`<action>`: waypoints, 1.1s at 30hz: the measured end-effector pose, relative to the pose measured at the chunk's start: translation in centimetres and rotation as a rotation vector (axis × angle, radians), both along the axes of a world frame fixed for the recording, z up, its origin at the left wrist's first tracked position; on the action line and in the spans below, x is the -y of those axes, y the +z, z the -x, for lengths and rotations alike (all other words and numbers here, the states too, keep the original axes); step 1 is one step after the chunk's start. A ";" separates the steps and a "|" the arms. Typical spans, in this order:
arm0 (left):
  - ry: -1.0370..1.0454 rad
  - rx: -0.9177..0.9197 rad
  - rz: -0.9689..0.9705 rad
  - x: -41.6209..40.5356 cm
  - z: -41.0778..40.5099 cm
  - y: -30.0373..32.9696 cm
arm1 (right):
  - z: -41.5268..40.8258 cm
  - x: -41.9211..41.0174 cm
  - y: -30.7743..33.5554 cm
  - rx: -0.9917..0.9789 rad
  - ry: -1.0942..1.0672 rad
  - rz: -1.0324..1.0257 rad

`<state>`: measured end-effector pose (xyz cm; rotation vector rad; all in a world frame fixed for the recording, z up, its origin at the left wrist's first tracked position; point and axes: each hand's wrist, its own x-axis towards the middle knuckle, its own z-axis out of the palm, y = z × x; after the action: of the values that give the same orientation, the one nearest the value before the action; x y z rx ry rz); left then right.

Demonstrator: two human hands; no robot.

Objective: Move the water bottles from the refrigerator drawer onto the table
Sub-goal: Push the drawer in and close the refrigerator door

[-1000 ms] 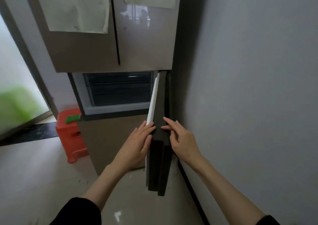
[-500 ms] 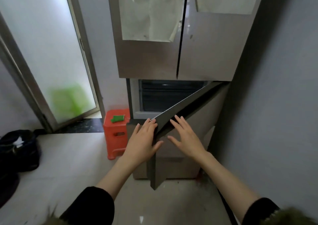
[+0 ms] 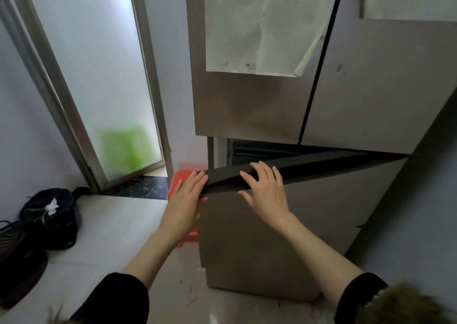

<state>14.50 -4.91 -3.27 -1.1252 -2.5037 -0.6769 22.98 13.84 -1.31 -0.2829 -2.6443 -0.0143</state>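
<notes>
Two hands lie on the lower door [image 3: 296, 200] of the refrigerator [image 3: 371, 88], which stands only a little open. The left hand [image 3: 186, 195] is at the free corner of this door; its fingers are straight and close together, and the fingertips touch the dark upper edge of the door. The right hand [image 3: 265, 191] is just beside it, further along the same edge. Its fingers are straight and a little spread, and they rest flat over the dark edge, with the thumb lower on the brown front panel. Neither hand is curled around anything.

No water bottles can be seen. Behind the narrow gap above the door only a dark inside part of the refrigerator shows, and I cannot tell if the bottles are in there. The table is not in the view.

The two upper doors of the refrigerator are closed, and pale sheets [image 3: 257, 26] cover part of their fronts. To the left of the lower door a red stool [image 3: 178, 180] stands on the light floor [image 3: 111, 224], partly hidden behind the left hand. Further left there is a frosted glass door [image 3: 99, 76] in a metal frame, with something green and blurred behind it. A black bag [image 3: 54, 214] lies on the floor near the left wall. Both forearms are bare, with dark sleeves near the bottom edge.
</notes>
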 end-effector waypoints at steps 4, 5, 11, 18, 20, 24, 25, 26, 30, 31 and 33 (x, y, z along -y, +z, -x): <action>0.071 -0.059 0.028 -1.6 4.1 -0.3 | 4.4 -1.7 -0.2 0.060 0.058 -0.010; 0.092 -0.084 0.046 -2.0 5.0 -0.3 | 5.2 -2.0 -0.3 0.058 0.052 -0.032; 0.169 -0.201 0.190 -3.8 9.6 -1.2 | 9.8 -3.7 -1.0 -0.053 -0.014 -0.164; 0.113 -0.342 0.216 -5.3 13.5 -2.6 | 12.3 -4.5 -1.7 -0.135 -0.083 -0.315; 0.094 -0.374 0.238 -5.5 14.9 -2.7 | 13.1 -4.7 -1.5 -0.152 -0.114 -0.330; 0.076 -0.385 0.297 -6.2 17.2 -2.5 | 14.5 -5.5 -2.2 -0.150 -0.216 -0.340; 0.069 -0.383 0.304 -6.3 17.6 -2.6 | 14.8 -5.7 -2.7 -0.155 -0.233 -0.341; 0.063 -0.386 0.309 -6.4 18.0 -2.7 | 15.2 -5.9 -3.2 -0.162 -0.247 -0.347; 0.035 -0.407 0.324 -6.7 18.9 -3.0 | 16.5 -6.9 -4.8 -0.193 -0.266 -0.399; 0.031 -0.415 0.320 -6.7 19.0 -3.0 | 16.7 -7.1 -5.0 -0.204 -0.267 -0.405; 0.037 -0.419 0.329 -6.7 18.9 -3.1 | 16.8 -7.1 -5.2 -0.213 -0.275 -0.408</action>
<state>-4.39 1.76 -6.39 -1.1783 -2.3066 -0.0047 6.13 20.93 -6.49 -0.4740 -2.3053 -0.5723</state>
